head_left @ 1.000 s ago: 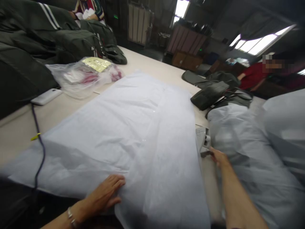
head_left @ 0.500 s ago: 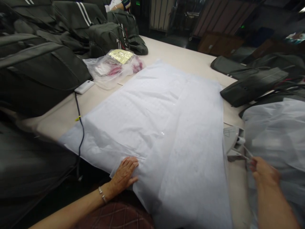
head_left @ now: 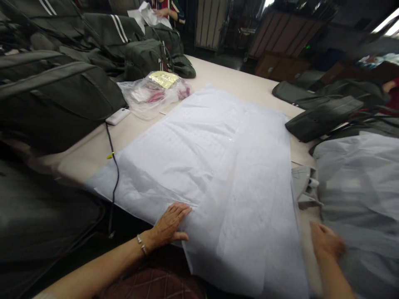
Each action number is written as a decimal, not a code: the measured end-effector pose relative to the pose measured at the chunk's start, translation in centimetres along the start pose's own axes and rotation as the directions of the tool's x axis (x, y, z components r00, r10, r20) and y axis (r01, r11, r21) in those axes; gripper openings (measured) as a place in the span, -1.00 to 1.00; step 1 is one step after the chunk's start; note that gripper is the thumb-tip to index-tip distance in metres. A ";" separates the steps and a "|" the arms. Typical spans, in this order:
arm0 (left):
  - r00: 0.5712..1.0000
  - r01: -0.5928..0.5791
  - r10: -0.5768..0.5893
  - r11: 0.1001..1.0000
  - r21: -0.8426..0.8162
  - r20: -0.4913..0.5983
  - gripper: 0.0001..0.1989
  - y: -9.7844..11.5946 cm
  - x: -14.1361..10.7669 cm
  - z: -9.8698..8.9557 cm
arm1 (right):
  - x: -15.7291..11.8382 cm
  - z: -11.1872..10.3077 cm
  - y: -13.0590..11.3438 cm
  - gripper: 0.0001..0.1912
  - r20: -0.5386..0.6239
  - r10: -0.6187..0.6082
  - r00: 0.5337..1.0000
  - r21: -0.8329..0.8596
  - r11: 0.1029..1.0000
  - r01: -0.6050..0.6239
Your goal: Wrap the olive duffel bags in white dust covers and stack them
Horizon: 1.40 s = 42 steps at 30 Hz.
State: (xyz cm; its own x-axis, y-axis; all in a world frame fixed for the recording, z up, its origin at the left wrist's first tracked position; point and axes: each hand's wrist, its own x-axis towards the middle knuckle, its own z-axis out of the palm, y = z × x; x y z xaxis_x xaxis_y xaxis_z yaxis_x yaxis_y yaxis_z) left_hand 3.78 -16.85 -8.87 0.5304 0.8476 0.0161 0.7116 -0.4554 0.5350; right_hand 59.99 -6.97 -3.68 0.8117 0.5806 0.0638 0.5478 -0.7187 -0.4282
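Note:
My left hand [head_left: 171,224] lies flat on the near edge of a large white translucent plastic sheet [head_left: 193,145], fingers stretched out. The sheet is spread wrinkled over the table and hangs over its front edge. My right hand [head_left: 327,241] is over the strip of table right of the sheet, its fingers curled and slightly blurred; whatever they may hold is hidden. Just beyond it stands a grey-white device [head_left: 302,182] with a white roller, looking like a tape dispenser, partly covered by the sheet. A second translucent plastic cover [head_left: 358,178] lies beside my right hand.
Dark green bags [head_left: 65,104] with white stripes crowd the left side, and more dark bags [head_left: 324,116] lie at right. A clear bag [head_left: 156,93] with a yellow label, a white phone-like device [head_left: 117,116] and its black cable [head_left: 115,166] lie left. A co-worker [head_left: 170,10] handles white material behind.
My right hand has drawn back toward me and left, away from the dispenser; the pale strip seen between them no longer shows. The left hand stays on the sheet. The view shifts slightly.

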 end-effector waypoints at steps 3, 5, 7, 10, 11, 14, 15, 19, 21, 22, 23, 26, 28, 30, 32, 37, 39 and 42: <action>0.992 -0.120 0.118 0.992 0.031 0.035 -0.03 -0.4 -0.3 0.6 | -6.5 -2.1 -1.9 -0.69 0.111 -0.067 0.992 0.217 0.975 0.041; 0.979 -0.190 0.183 0.980 0.064 0.091 -0.01 -0.4 -0.5 1.2 | -11.4 -2.7 -4.0 -0.54 0.229 -0.108 0.967 0.472 0.881 -0.014; 0.972 -0.215 0.204 0.972 0.092 0.117 0.01 -0.3 -0.8 1.7 | -16.2 -2.4 -6.0 -0.50 0.359 -0.177 0.916 0.633 0.767 -0.100; 0.974 -0.216 0.206 0.968 0.123 0.090 0.00 -0.5 -1.7 1.9 | -22.3 -0.7 -7.8 -0.56 0.539 -0.273 0.796 0.675 0.706 -0.215; 0.974 -0.219 0.210 0.966 0.134 0.081 0.00 -0.6 -2.1 1.8 | -23.9 0.0 -8.0 -0.58 0.589 -0.295 0.753 0.658 0.716 -0.234; 0.969 -0.243 0.232 0.955 0.172 0.081 0.00 -1.5 -3.5 1.2 | -27.2 1.8 -7.8 -0.60 0.665 -0.312 0.678 0.595 0.771 -0.229; 0.967 -0.252 0.240 0.950 0.183 0.083 -0.01 -1.9 -4.0 1.0 | -27.8 2.3 -7.6 -0.60 0.672 -0.303 0.676 0.579 0.784 -0.225; 0.955 -0.296 0.286 0.935 0.194 0.076 -0.10 -3.1 -5.2 0.5 | -28.2 3.0 -7.2 -0.57 0.658 -0.268 0.703 0.571 0.787 -0.235; 0.950 -0.314 0.308 0.932 0.180 0.058 -0.14 -3.2 -5.5 0.4 | -27.9 2.8 -7.6 -0.55 0.656 -0.262 0.708 0.574 0.782 -0.242; 0.945 -0.326 0.322 0.931 0.166 0.047 -0.16 -3.2 -5.6 0.4 | -27.8 2.6 -7.9 -0.54 0.657 -0.261 0.707 0.573 0.783 -0.243; 0.940 -0.340 0.338 0.929 0.149 0.038 -0.17 -3.0 -5.5 0.3 | -27.9 2.3 -8.2 -0.54 0.658 -0.263 0.706 0.573 0.784 -0.242; 0.929 -0.370 0.370 0.925 0.091 0.022 -0.18 -2.0 -4.9 -0.2 | -29.0 1.4 -9.5 -0.55 0.666 -0.288 0.689 0.579 0.781 -0.233; 0.931 -0.365 0.365 0.929 0.058 0.007 -0.19 -1.2 -4.2 -0.5 | -30.4 1.0 -10.2 -0.56 0.689 -0.321 0.650 0.573 0.790 -0.218; 0.926 -0.377 0.377 0.926 0.030 -0.012 -0.21 -0.5 -3.6 -0.7 | -31.8 1.2 -10.4 -0.58 0.723 -0.355 0.592 0.540 0.825 -0.166; 0.909 -0.417 0.417 0.909 0.006 -0.021 -0.22 -0.2 -3.3 -0.6 | -33.1 1.7 -10.3 -0.59 0.757 -0.367 0.542 0.491 0.865 -0.100; 0.873 -0.486 0.485 0.874 -0.008 0.040 -0.37 -0.6 -3.8 0.6 | -34.4 3.2 -9.5 -0.61 0.778 -0.350 0.522 0.442 0.895 -0.057; 0.874 -0.484 0.482 0.875 0.014 0.066 -0.49 -1.0 -4.2 1.0 | -34.4 3.4 -9.6 -0.62 0.769 -0.353 0.533 0.444 0.895 -0.048; 0.880 -0.475 0.473 0.878 0.055 0.046 -0.59 -1.0 -4.5 1.2 | -34.2 3.3 -10.2 -0.62 0.758 -0.370 0.537 0.457 0.889 -0.033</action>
State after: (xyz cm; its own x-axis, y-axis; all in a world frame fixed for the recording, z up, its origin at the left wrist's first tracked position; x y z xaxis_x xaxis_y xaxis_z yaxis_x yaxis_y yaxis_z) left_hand 1.18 -20.55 -10.50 0.8244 0.5178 0.2288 0.3982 -0.8177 0.4157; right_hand 25.97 -18.16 -4.49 0.0795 0.8675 -0.4910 0.3672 -0.4834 -0.7947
